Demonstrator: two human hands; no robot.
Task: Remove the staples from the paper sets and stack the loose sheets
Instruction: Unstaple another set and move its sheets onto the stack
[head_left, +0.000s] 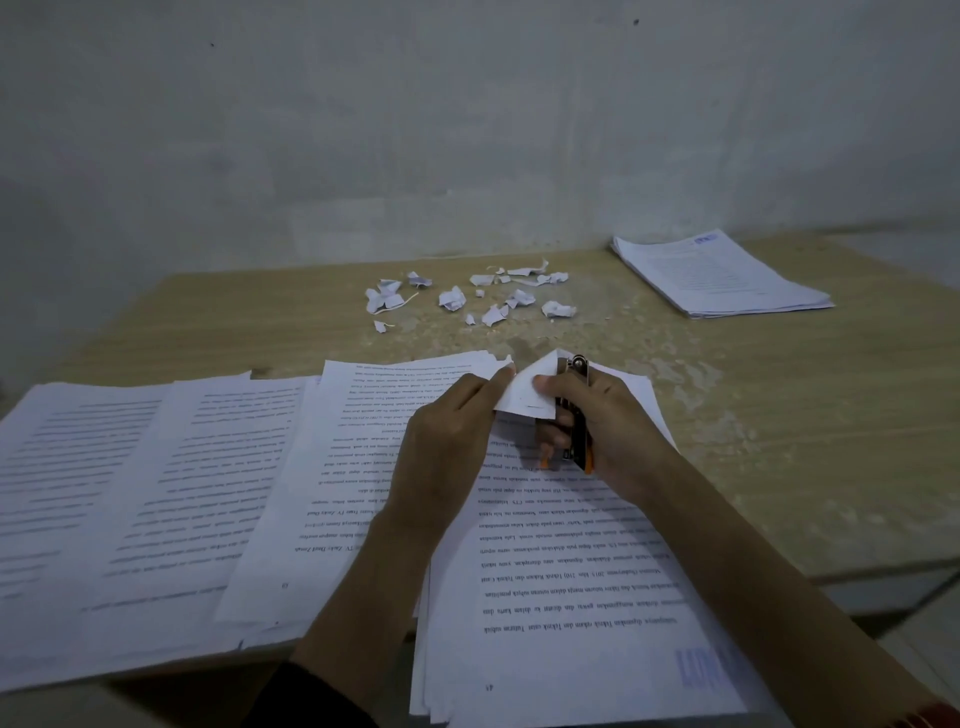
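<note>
The paper set (571, 571) lies at the table's (779, 415) near edge, its far corner (524, 400) folded up. The left hand (447, 441) and right hand (608, 431) both pinch the corner, and the right also grips one black-and-orange tool (576, 410). Tugging could rip the corner, adding to roughly fifteen scraps (467, 296). One stack (722, 275) sits far right.

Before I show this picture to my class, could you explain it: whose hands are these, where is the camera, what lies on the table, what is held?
There is no machine here: a person works with bare hands, and one camera worn on the head looks down at them. The left hand pinches the folded corner of a paper set. The right hand grips a black and orange tool, thumb on that corner. On the wooden table lie spread sheets, torn paper scraps and a neat stack far right.
</note>
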